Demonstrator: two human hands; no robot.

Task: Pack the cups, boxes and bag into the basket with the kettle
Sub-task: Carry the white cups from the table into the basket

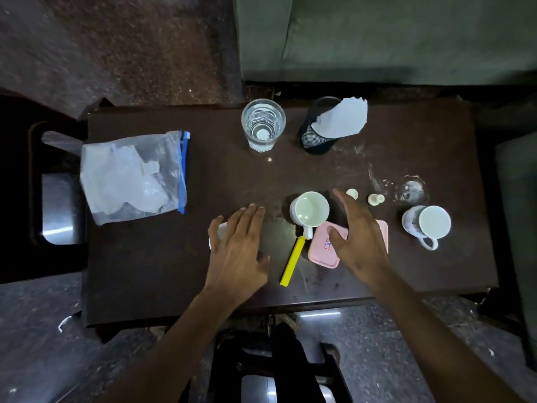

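A single head-worn wide-angle view looks almost straight down from above the near edge of the counter (pixel 145 271), close over it. The whole top fits in frame, floor (pixel 87 39) beyond the far left, edges bowed by the lens.

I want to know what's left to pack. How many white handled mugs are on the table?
2. One white ceramic mug stands mid-table between the hands, beside the pink lidded box. The other white mug stands near the right edge. A white object under the left hand is mostly hidden.
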